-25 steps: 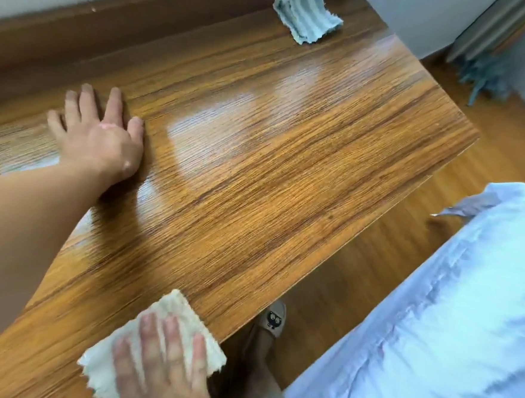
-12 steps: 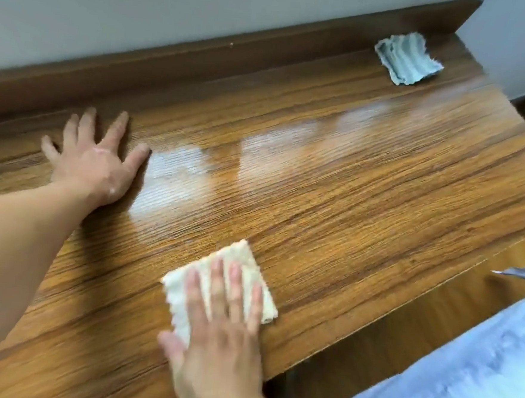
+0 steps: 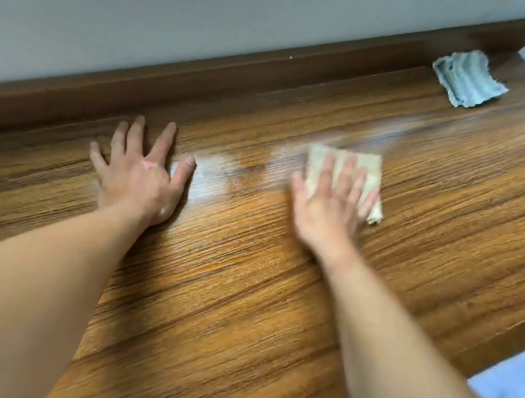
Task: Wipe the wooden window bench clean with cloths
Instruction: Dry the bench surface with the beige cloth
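The wooden window bench (image 3: pixel 248 291) fills most of the view, its glossy grain running left to right. My right hand (image 3: pixel 326 206) lies flat with spread fingers on a cream cloth (image 3: pixel 372 172), pressing it to the bench a little right of centre; the hand is blurred. My left hand (image 3: pixel 138 177) rests flat and empty on the bench to the left, fingers spread, near the back ledge. A second cloth, pale blue-grey and ribbed (image 3: pixel 468 79), lies crumpled at the far right back corner, untouched.
A dark wooden ledge (image 3: pixel 232 75) runs along the back under a grey wall (image 3: pixel 205 14). The bench's front edge drops off at the lower right, where pale blue bedding (image 3: pixel 511 393) shows.
My right hand has pushed the cream cloth from the front edge away from me toward the middle-back of the bench. The view has swung left and forward. My left hand stayed planted.
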The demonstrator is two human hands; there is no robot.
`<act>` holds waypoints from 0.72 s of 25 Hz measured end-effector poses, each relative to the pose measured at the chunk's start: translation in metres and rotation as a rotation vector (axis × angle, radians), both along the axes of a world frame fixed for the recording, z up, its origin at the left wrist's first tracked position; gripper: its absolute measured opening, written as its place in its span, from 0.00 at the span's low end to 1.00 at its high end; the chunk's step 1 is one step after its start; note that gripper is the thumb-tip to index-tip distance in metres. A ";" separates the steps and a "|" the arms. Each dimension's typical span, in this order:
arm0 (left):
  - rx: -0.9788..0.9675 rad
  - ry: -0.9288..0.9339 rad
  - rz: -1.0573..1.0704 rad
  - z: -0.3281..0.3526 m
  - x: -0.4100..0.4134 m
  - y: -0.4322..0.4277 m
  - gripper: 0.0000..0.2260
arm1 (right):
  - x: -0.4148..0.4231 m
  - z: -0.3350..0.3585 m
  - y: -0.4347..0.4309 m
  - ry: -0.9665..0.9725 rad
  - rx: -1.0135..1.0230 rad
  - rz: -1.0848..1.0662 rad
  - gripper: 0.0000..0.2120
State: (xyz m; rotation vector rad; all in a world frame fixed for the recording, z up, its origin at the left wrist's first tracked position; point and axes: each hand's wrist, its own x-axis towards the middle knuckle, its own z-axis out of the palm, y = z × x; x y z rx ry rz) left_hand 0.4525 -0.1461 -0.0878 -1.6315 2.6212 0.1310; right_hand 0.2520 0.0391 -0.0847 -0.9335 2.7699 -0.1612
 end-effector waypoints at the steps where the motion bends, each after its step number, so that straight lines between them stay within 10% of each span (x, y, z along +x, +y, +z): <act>1: -0.003 0.007 0.002 0.001 0.001 0.000 0.33 | 0.054 0.001 0.013 -0.023 -0.041 0.160 0.40; 6: -0.011 0.023 0.007 0.002 -0.004 0.002 0.31 | 0.141 0.009 0.086 -0.117 -0.047 0.954 0.39; 13: -0.002 0.008 0.010 0.002 -0.006 0.002 0.30 | -0.064 0.012 -0.080 -0.051 0.103 0.053 0.38; 18: -0.002 0.056 0.019 0.003 0.002 0.002 0.27 | 0.126 0.016 0.026 -0.165 -0.038 0.798 0.38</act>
